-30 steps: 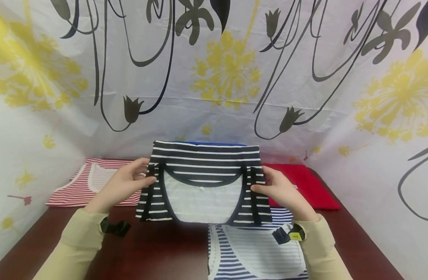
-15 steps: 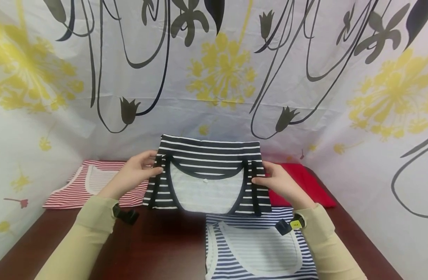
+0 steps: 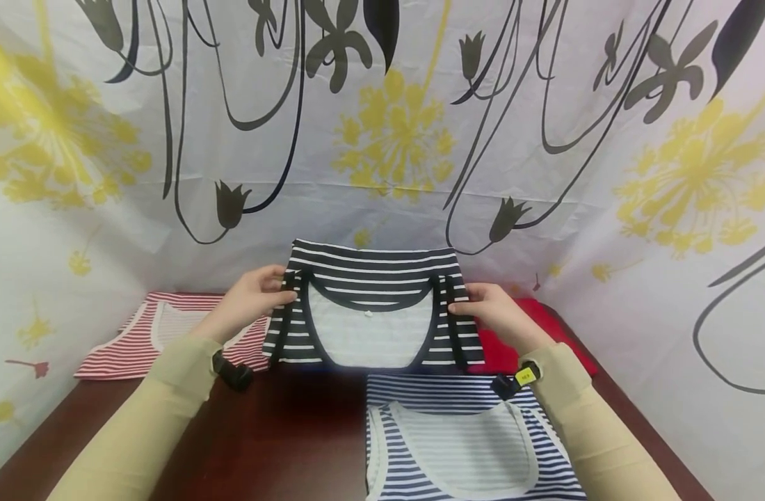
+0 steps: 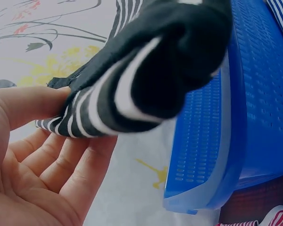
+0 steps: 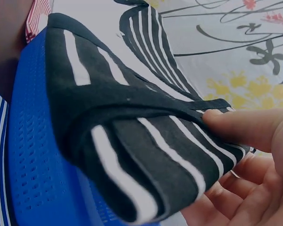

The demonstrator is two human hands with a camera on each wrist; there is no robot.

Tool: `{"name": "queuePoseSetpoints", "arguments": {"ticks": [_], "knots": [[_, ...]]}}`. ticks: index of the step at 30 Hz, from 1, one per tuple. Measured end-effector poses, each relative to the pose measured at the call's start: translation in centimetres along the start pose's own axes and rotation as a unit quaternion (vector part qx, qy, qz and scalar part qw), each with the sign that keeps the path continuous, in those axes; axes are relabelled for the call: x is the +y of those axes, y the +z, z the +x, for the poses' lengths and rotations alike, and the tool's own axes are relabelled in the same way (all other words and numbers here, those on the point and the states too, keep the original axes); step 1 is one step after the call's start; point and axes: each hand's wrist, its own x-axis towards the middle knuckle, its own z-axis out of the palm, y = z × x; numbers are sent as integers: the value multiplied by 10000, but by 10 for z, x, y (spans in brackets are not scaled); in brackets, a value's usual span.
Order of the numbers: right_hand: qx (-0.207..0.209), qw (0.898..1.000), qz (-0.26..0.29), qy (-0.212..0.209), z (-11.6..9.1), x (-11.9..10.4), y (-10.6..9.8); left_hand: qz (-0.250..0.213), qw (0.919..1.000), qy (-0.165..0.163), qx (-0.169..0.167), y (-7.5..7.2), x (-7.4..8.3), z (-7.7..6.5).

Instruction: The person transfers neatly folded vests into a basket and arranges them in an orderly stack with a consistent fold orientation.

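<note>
A folded black-and-white striped tank top [image 3: 376, 261] hangs in the air, gripped at both sides. My left hand [image 3: 247, 299] pinches its left edge, thumb on the near face and fingers behind. At the opposite edge my right hand [image 3: 501, 313] pinches it the same way. A pale inner panel shows within the dark-trimmed neckline. Below and beyond the tank top stands a blue perforated plastic basket [image 4: 198, 127], mostly hidden behind the garment in the head view; its wall also shows beside the folded cloth in the right wrist view.
A red-striped top [image 3: 122, 351] lies folded at the back left of the dark brown table [image 3: 257, 438]. Red cloth [image 3: 545, 327] lies at the back right. In front is a folded navy-striped tank top [image 3: 420, 393]. A patterned white curtain [image 3: 282, 216] hangs behind.
Both hands have carried the black-striped tank top slightly up and away. Blue that showed above its top edge is hidden there now; a sliver shows under its lower edge.
</note>
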Motion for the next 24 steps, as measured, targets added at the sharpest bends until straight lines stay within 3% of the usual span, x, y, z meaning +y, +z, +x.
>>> {"name": "queuePoseSetpoints", "arguments": {"ticks": [9, 24], "knots": [[69, 9998, -34, 179, 14, -3, -5, -196, 9995, -237, -81, -3, 5, 13], [0, 9965, 723, 422, 43, -8, -16, -550, 9968, -571, -109, -9, 17, 40]]}}
